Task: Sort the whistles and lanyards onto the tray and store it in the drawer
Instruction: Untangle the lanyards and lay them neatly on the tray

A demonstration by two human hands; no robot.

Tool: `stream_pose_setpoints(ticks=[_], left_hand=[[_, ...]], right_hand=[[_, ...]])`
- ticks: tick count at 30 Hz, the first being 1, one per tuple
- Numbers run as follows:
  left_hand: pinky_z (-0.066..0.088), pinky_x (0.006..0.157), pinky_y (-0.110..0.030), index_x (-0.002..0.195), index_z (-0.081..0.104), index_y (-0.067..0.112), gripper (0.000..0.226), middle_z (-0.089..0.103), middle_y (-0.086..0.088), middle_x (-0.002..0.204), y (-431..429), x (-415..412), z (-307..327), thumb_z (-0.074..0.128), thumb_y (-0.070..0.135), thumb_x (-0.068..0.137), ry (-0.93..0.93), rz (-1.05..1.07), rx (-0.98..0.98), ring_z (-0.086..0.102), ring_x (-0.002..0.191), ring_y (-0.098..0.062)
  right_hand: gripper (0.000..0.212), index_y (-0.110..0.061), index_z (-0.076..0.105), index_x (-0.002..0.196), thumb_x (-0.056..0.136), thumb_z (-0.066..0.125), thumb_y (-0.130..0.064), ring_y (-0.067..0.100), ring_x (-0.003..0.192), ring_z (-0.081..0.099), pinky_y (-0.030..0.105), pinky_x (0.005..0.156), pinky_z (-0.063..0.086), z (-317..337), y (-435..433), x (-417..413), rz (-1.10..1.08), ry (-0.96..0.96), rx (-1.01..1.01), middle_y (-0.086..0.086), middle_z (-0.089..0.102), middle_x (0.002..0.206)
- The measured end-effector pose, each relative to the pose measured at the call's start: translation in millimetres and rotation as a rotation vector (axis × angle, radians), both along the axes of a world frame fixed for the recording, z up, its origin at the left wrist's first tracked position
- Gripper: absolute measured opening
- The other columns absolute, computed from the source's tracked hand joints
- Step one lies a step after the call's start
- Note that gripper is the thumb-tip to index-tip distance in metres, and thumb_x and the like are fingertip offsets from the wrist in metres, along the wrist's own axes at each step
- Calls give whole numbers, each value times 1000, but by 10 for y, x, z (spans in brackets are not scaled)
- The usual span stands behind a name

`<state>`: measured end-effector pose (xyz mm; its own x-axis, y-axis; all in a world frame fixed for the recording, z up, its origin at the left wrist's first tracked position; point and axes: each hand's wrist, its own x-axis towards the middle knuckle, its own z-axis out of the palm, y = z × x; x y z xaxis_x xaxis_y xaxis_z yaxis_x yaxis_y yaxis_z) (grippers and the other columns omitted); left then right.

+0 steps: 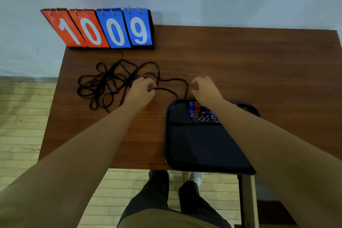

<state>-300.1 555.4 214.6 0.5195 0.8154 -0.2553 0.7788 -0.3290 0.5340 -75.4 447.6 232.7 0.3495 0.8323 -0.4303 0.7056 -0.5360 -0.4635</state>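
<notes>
A tangle of black lanyards (109,83) lies on the left part of the brown table (240,61). My left hand (142,89) pinches one black cord at the tangle's right edge. That cord runs right and curves down to the dark tray (199,146) at the table's front edge. Several whistles (199,111), purple, red and dark, stand in a row at the tray's far end, each with a metal ring. My right hand (205,89) hovers above the tray's far rim with fingers loosely spread, holding nothing.
A flip scoreboard (103,28) showing 10 and 09 stands at the table's back left corner against the wall. The tray overhangs the front edge slightly. Pale floor tiles (22,116) lie to the left; my legs and shoes show below the table.
</notes>
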Motion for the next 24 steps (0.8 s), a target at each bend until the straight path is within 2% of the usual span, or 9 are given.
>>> stream_pose_setpoints(ticks=[3, 7, 11, 14, 17, 20, 22, 24], left_hand=[[47, 92, -32, 110, 68, 18, 20, 53, -4, 111, 142, 145, -143, 62, 12, 92, 45, -95, -7, 55, 104, -22], [45, 101, -41, 122, 62, 21, 33, 49, -8, 120, 254, 241, -376, 70, 25, 90, 141, -160, -80, 47, 118, -28], [43, 95, -41, 103, 61, 19, 17, 49, -5, 111, 345, 256, -508, 66, 32, 94, 193, -199, -15, 44, 115, -28], [42, 94, -39, 99, 61, 17, 12, 53, -5, 110, 409, 262, -536, 62, 29, 97, 193, -219, 22, 45, 113, -27], [45, 86, -37, 95, 58, 16, 10, 59, -4, 102, 488, 266, -476, 58, 24, 99, 116, -89, 28, 53, 104, -25], [50, 64, -34, 96, 51, 17, 9, 66, 1, 92, 539, 287, -311, 51, 22, 103, -13, 51, -82, 61, 81, -16], [51, 60, -32, 97, 51, 16, 9, 67, 7, 89, 559, 301, -174, 51, 22, 104, -111, 76, -139, 62, 76, -11], [47, 62, -26, 96, 52, 16, 8, 64, 8, 89, 565, 306, -54, 54, 22, 102, -170, 69, -115, 61, 78, -8]], right_hand=[[39, -22, 57, 133, 95, 65, -17, 28, 120, 54, 39, 102, 45, -174, 181, 7, 30, 20, -79, 10, 49, 134], [42, -16, 57, 131, 92, 71, -25, 26, 120, 52, 38, 102, 44, -381, 362, 14, 10, -7, -91, 9, 52, 129], [30, -7, 59, 117, 94, 68, -24, 26, 108, 57, 39, 92, 51, -533, 488, -35, -79, -94, -74, 11, 57, 116], [18, -6, 63, 105, 98, 62, -23, 27, 98, 63, 39, 83, 53, -576, 553, -35, -89, -136, -129, 13, 62, 108], [16, -6, 62, 104, 100, 57, -21, 20, 87, 62, 34, 74, 51, -523, 619, 13, -195, -4, -81, 8, 64, 98], [13, -14, 58, 111, 101, 55, -22, 12, 91, 63, 23, 70, 47, -358, 718, 56, -454, 205, 40, 1, 66, 103], [10, -16, 58, 110, 102, 54, -20, 14, 92, 68, 26, 74, 54, -217, 785, 61, -533, 307, 94, 0, 71, 101], [8, -15, 59, 107, 102, 55, -19, 17, 88, 72, 32, 78, 59, -45, 821, 43, -556, 398, 133, 0, 74, 92]])
